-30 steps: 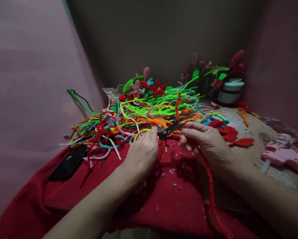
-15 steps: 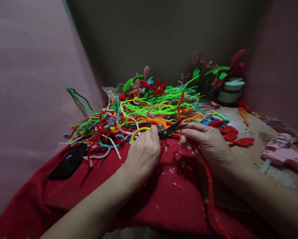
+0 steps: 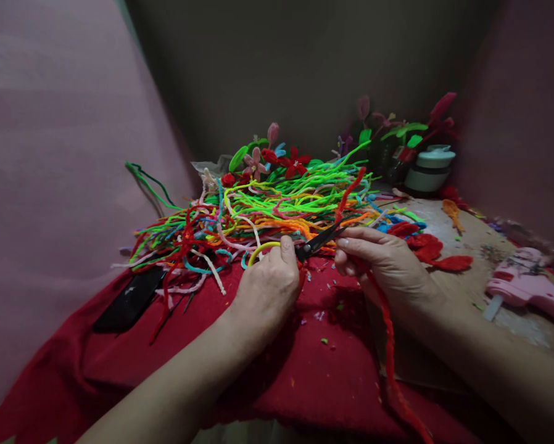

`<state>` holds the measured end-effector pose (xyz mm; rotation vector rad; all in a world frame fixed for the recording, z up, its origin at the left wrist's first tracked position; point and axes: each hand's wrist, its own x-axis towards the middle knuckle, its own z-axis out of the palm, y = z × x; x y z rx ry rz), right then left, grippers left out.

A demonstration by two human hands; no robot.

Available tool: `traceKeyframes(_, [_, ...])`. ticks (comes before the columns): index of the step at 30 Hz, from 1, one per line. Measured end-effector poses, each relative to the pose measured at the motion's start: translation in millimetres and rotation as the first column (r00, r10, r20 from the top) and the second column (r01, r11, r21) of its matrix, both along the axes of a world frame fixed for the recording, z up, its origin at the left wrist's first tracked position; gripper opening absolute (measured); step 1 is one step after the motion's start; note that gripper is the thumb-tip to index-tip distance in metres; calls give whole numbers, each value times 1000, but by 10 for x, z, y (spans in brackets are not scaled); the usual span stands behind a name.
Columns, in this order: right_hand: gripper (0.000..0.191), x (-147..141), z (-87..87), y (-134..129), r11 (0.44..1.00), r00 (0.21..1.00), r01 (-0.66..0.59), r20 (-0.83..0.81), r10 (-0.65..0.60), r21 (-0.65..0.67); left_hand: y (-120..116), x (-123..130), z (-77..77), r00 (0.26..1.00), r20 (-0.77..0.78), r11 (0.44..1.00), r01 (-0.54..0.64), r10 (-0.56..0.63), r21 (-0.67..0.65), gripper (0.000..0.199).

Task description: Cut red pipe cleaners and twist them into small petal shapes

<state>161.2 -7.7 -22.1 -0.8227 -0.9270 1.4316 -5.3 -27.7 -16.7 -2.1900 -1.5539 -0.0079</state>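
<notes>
My left hand (image 3: 270,290) is closed round the handles of a pair of scissors (image 3: 311,246) with black blades and a yellow grip. The blades point right, nearly together, and meet a red pipe cleaner (image 3: 389,345) just at my right fingertips. My right hand (image 3: 383,262) pinches that pipe cleaner between thumb and fingers. Its upper end rises above the blades, tilted right, while the long lower part hangs below my palm toward the front edge. Behind both hands lies a heap of coloured pipe cleaners (image 3: 277,206).
A black phone (image 3: 129,302) lies left on the red cloth (image 3: 277,376). Right are red fuzzy petals (image 3: 427,246) and a pink glue gun (image 3: 524,277). Pipe-cleaner flowers (image 3: 293,163) and a lidded pale jar (image 3: 429,169) stand at the back. Small clippings litter the cloth.
The scissor blades have closed further on the red pipe cleaner. Its upper end has tipped over to the right. Both hands stay nearly in place.
</notes>
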Motion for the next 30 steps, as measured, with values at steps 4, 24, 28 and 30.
traceKeyframes(4, [9, 3, -13, 4, 1000, 1000, -7, 12, 7, -4, 4, 12, 18, 1000, 19, 998, -12, 14, -57, 40])
traceKeyframes(24, [12, -14, -8, -45, 982, 983, -185, -18, 185, -23, 132, -86, 184, 111, 980, 933, 304, 167, -193, 34])
traceKeyframes(28, [10, -46, -47, -82, 927, 934, -351, 21, 357, -130, 130, -5, 192, -397, 842, 860, 490, 364, -141, 43])
traceKeyframes(30, [11, -58, -66, -103, 881, 889, -444, 39, 456, -166, 143, 4, 172, -484, 782, 853, 510, 392, -112, 41])
